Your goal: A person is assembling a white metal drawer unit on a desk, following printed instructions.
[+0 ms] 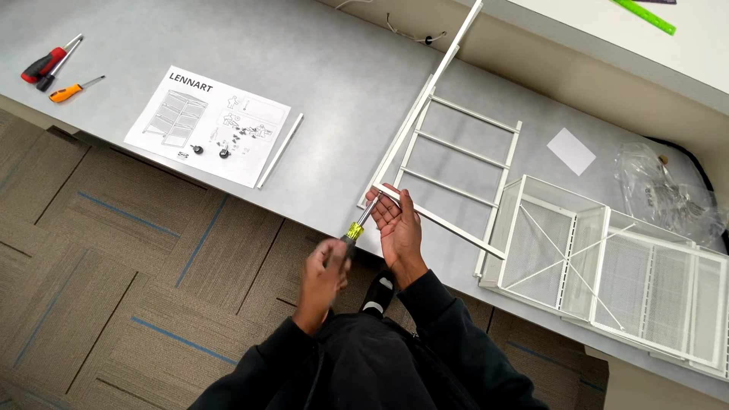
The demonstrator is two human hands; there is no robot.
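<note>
A screwdriver (351, 231) with a yellow and black handle is gripped in the left hand (323, 275), which is closed around the handle and looks a little blurred. Its metal shaft slants up and to the right, and the tip meets the near left corner of a white metal ladder-like frame (456, 156). The right hand (399, 228) steadies that corner: fingers curled around the near rail of the frame, palm turned toward the camera, touching the frame just beside the screwdriver's tip.

The frame lies flat on the grey worktop (319, 53), with its near corner jutting past the worktop's near edge over the carpeted floor (114, 258). Its cross rungs run toward the far right, and a long white rail extends from it toward the far side.

Just right of the frame stand white mesh baskets (623, 269), touching or nearly touching its right end. Beyond them, far right, lie a small white paper slip (571, 150) and a crumpled clear plastic bag (661, 193).

To the left of the frame lies a loose white rod (279, 151), alongside an instruction sheet (206, 125) with two small black parts resting on it. Well apart, at the far left, are three more screwdrivers (57, 72), red, black and orange handled. A green ruler (644, 15) rests on a separate surface far right.
</note>
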